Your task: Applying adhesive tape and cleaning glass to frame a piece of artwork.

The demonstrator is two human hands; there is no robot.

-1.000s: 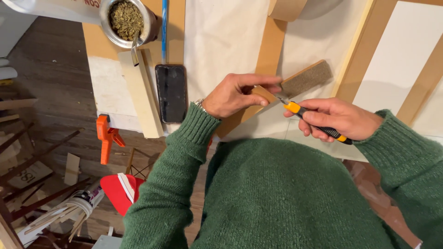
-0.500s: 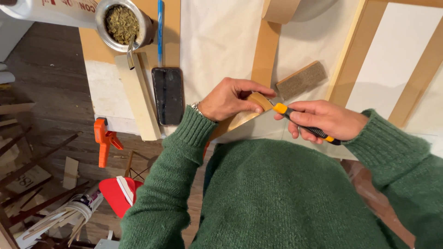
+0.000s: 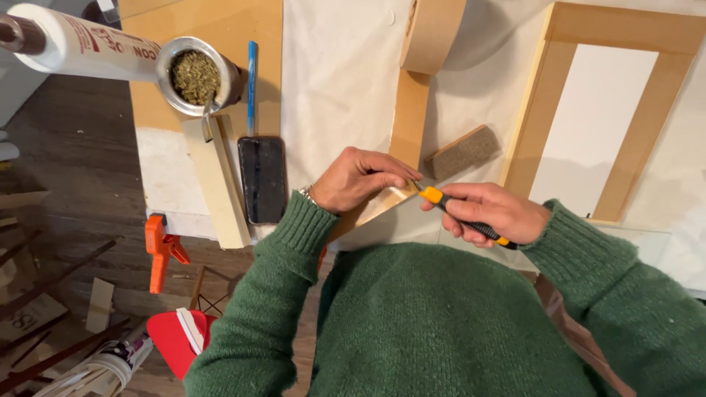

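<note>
My left hand (image 3: 360, 180) presses down on a strip of brown paper tape (image 3: 409, 117) that runs from a tape roll (image 3: 432, 33) toward me, over a light wooden piece (image 3: 382, 206). In my right hand (image 3: 489, 212) is an orange and black utility knife (image 3: 460, 215), its blade tip at the tape just beside my left fingertips. Both arms wear green knitted sleeves.
A grey sanding block (image 3: 463, 152) lies right of the tape. A taped white canvas frame (image 3: 599, 110) is at the right. A black phone (image 3: 262, 179), wooden slat (image 3: 217, 184), blue pen (image 3: 252, 84), metal cup of herbs (image 3: 196, 77), white tube (image 3: 81, 48) and orange clamp (image 3: 159, 250) are at the left.
Both hands have shifted left and slightly toward me along the tape strip, away from the sanding block. The knife tip stays at my left fingertips.
</note>
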